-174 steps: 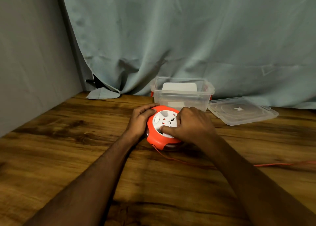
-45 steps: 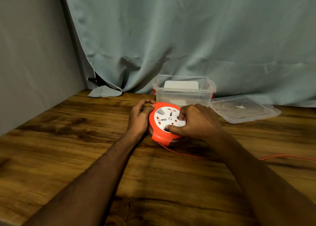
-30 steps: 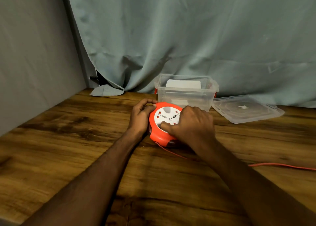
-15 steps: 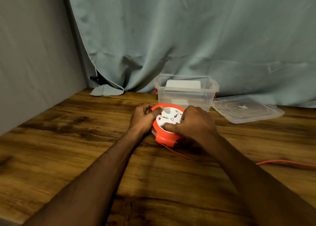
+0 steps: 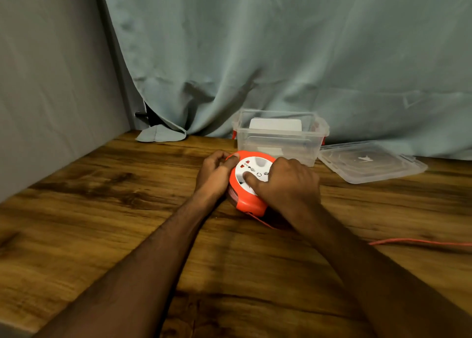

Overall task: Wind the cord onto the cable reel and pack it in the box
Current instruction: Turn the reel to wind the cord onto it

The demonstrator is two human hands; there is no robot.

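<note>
Since the previous frame, my right hand has rotated round the round orange-and-white plastic cable reel, index finger pressed on its white face. My left hand is closed on its nine-o'clock rim. The thin orange cord trails toward four o'clock; the clear plastic box stands at twelve.

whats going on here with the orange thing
A person is winding a cord onto an orange cable reel on the wooden table. The left hand grips its rim while the right hand presses on the white face. Orange cord trails off right, not yet wound. The clear box behind is open, its lid beside it.
</note>
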